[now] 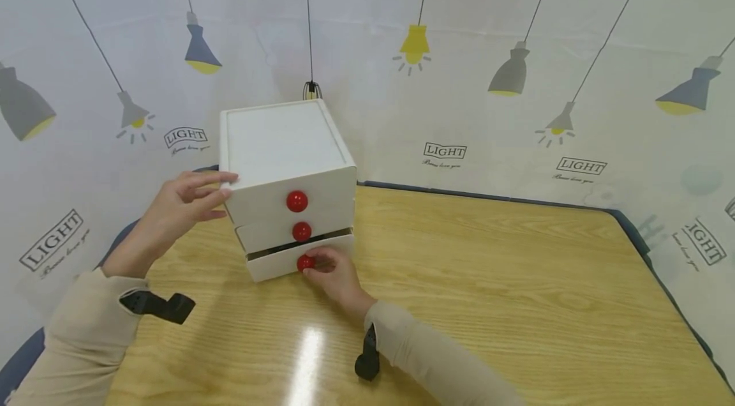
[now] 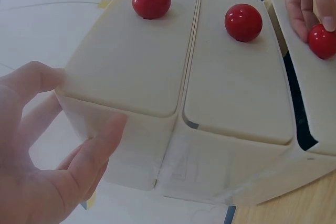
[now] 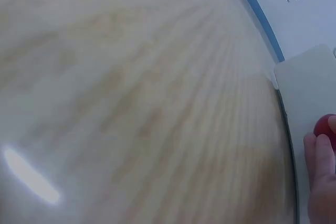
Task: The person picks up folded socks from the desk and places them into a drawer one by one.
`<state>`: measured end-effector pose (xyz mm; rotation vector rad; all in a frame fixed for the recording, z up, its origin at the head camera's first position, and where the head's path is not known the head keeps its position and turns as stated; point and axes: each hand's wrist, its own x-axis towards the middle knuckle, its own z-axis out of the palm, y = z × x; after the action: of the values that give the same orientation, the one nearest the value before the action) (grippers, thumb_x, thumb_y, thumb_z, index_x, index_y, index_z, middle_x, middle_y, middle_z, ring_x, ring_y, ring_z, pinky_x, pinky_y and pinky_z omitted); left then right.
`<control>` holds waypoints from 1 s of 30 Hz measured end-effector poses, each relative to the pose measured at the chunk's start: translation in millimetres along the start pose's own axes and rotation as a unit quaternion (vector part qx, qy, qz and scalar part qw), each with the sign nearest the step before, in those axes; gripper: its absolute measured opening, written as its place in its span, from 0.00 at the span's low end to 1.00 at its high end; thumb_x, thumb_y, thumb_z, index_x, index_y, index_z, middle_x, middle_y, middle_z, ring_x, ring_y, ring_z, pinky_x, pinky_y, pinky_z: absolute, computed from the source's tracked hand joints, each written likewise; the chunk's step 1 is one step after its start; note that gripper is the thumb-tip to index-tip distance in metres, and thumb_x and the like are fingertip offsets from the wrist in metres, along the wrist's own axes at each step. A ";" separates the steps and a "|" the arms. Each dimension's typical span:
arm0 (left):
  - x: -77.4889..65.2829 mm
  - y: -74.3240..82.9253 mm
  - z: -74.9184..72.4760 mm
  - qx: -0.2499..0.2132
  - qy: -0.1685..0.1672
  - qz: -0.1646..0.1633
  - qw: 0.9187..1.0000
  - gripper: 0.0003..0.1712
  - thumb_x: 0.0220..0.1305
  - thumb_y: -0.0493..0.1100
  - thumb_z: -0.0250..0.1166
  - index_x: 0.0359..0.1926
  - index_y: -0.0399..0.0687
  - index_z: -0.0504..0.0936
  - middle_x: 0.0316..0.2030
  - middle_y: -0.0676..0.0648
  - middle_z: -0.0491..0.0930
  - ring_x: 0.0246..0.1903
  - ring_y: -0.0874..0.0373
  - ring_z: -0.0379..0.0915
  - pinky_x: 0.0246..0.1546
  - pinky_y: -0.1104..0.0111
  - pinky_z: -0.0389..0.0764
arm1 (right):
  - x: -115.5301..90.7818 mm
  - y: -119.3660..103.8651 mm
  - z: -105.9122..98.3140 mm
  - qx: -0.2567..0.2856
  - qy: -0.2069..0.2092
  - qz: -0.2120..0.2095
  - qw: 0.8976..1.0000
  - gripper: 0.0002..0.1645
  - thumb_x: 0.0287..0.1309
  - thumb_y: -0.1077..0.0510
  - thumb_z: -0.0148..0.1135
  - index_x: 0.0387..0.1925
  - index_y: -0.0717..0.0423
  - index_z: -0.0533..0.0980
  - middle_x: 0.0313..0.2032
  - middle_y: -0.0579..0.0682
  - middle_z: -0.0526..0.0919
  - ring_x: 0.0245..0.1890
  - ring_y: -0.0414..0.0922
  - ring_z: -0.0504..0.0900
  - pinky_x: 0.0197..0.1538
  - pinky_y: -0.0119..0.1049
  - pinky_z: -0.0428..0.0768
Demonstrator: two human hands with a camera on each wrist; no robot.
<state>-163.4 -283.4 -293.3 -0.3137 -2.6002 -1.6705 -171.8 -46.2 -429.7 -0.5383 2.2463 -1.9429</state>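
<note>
- The right hand pinches the round, shiny red knob of the bottom drawer, which sticks out a little.
- The left hand rests straight fingers on the smooth white boxy drawer chest.
- The chest sits on a glossy wooden table.

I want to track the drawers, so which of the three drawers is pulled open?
The bottom drawer: it juts out with a dark gap above, and the right hand pinches its red knob. The upper two sit flush.

bright, even light | glare streak on table | right wrist view blurred | head view edges bowed
</note>
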 end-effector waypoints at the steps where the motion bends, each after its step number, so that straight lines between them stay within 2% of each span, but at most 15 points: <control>1: -0.1 -0.1 0.1 0.000 0.000 0.000 1.000 0.23 0.64 0.46 0.53 0.57 0.42 0.69 0.49 0.45 0.55 0.41 0.68 0.70 0.40 0.73 0.79 | 1.8 0.0 0.1 -0.002 -0.001 0.004 1.000 0.15 0.46 0.73 0.60 0.40 0.71 0.74 0.40 0.63 0.75 0.42 0.57 0.74 0.42 0.30 0.78; 7: -0.6 0.8 0.8 -0.003 0.000 -0.002 1.000 0.23 0.64 0.46 0.53 0.58 0.41 0.68 0.48 0.45 0.55 0.41 0.69 0.70 0.40 0.72 0.79 | 11.1 -1.0 -1.0 -0.005 -0.006 0.012 1.000 0.15 0.47 0.73 0.60 0.41 0.71 0.73 0.41 0.63 0.74 0.42 0.58 0.73 0.42 0.33 0.78; 12: 0.7 1.3 1.9 -0.001 -0.002 -0.001 1.000 0.23 0.64 0.46 0.53 0.58 0.41 0.68 0.47 0.44 0.55 0.41 0.70 0.70 0.40 0.73 0.79 | 12.3 -2.4 -3.7 -0.003 -0.010 0.026 1.000 0.15 0.47 0.73 0.60 0.41 0.71 0.73 0.40 0.63 0.74 0.42 0.58 0.73 0.42 0.32 0.78; 15: 2.3 0.5 3.0 0.002 -0.004 0.000 1.000 0.24 0.64 0.46 0.52 0.58 0.41 0.67 0.48 0.44 0.55 0.41 0.70 0.70 0.40 0.73 0.79 | 11.2 -2.7 -6.1 0.000 -0.014 0.026 1.000 0.15 0.47 0.73 0.59 0.41 0.71 0.73 0.41 0.64 0.74 0.43 0.58 0.72 0.44 0.35 0.77; 20: 4.6 -1.4 3.5 -0.001 -0.007 -0.001 1.000 0.25 0.64 0.47 0.53 0.60 0.41 0.66 0.51 0.44 0.55 0.42 0.70 0.69 0.40 0.73 0.78 | 5.2 -1.9 -14.2 -0.007 -0.042 -0.012 0.999 0.16 0.50 0.74 0.55 0.44 0.74 0.70 0.44 0.66 0.72 0.46 0.61 0.71 0.48 0.42 0.77; 25: 1.0 -3.6 -1.2 -0.002 -0.007 -0.002 1.000 0.25 0.64 0.46 0.52 0.60 0.42 0.65 0.55 0.43 0.54 0.44 0.70 0.69 0.41 0.74 0.78 | -8.0 6.6 -33.2 -0.034 -0.076 -0.039 0.996 0.16 0.53 0.73 0.54 0.45 0.74 0.69 0.45 0.68 0.71 0.45 0.61 0.73 0.47 0.36 0.78; 27: -2.5 -3.8 -3.3 0.020 -0.001 -0.007 1.000 0.25 0.65 0.47 0.51 0.60 0.42 0.65 0.56 0.43 0.54 0.47 0.67 0.66 0.42 0.73 0.78 | -14.9 14.1 -44.4 -0.049 -0.083 -0.041 0.995 0.16 0.54 0.72 0.54 0.46 0.73 0.70 0.45 0.66 0.72 0.44 0.60 0.74 0.46 0.34 0.78; 30: -8.8 -1.6 -2.3 0.059 0.032 -0.008 0.998 0.25 0.65 0.47 0.52 0.60 0.42 0.65 0.59 0.41 0.53 0.56 0.53 0.57 0.54 0.57 0.70 | -26.4 25.3 -65.5 -0.080 -0.082 -0.046 0.992 0.16 0.54 0.70 0.54 0.46 0.70 0.71 0.46 0.62 0.72 0.46 0.58 0.73 0.47 0.36 0.78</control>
<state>-155.3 -287.5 -294.9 -0.2318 -2.6475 -1.4975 -172.9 26.8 -447.1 -0.8023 2.3219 -1.6956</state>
